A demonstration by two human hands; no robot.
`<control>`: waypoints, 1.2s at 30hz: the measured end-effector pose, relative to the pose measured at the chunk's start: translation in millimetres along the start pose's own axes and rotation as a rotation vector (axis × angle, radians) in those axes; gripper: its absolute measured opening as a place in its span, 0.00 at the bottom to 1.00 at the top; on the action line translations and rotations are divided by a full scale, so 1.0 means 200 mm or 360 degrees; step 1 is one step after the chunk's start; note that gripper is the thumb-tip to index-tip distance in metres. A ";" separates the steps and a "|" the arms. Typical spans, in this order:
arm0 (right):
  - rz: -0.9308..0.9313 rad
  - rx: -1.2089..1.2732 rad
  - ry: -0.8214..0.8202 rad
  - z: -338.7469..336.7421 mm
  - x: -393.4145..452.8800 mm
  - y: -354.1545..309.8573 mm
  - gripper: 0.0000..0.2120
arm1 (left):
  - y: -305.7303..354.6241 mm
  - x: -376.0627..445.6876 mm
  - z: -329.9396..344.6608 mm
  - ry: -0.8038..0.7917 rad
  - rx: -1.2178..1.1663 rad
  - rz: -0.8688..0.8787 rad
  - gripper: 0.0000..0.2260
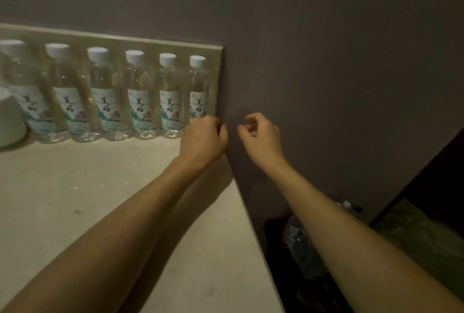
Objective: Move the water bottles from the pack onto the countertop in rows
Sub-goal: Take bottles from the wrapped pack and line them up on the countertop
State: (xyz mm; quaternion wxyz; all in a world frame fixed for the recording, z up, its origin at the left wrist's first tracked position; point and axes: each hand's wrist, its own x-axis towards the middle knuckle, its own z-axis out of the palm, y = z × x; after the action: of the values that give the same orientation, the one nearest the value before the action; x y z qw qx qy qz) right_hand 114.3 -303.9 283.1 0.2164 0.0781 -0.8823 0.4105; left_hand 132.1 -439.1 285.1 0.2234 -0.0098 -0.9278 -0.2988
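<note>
Several clear water bottles (139, 96) with white caps and pale printed labels stand upright in one row against the backsplash on the beige countertop (100, 199). My left hand (203, 138) is curled in front of the base of the rightmost bottle (198, 86). Whether its fingers grip that bottle is hidden. My right hand (261, 134) hovers just to the right, in front of the dark wall, with loosely curled fingers holding nothing. The pack (300, 245) lies low in the dark gap right of the counter, and a few bottle caps (347, 204) show beyond my right forearm.
A rounded white object (10, 119) sits at the far left of the counter, partly covering the leftmost bottle. A dark grey wall (326, 74) rises at the counter's right end. The counter's right edge (253, 224) drops into the dark gap.
</note>
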 end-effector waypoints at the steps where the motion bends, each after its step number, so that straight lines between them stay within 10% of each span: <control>1: 0.0008 0.0008 0.0058 -0.05 -0.01 0.02 0.13 | 0.05 -0.01 0.01 0.0008 -0.0021 0.0032 0.15; 16: 0.0231 0.0039 0.0493 -1.15 -0.24 0.95 0.05 | 1.08 -0.24 0.64 -0.0306 0.0179 0.0179 0.16; 36: 0.1056 0.0038 -0.0291 -1.32 -0.40 2.32 0.08 | 1.26 -0.47 2.12 -0.1271 0.0276 -0.0232 0.17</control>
State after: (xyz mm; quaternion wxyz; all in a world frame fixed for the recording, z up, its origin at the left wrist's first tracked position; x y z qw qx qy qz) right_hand 122.3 195.2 77.0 -0.0098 -0.1740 -0.8705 0.4602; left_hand 81.4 15.7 78.4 -0.1758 -0.0403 -0.9615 -0.2072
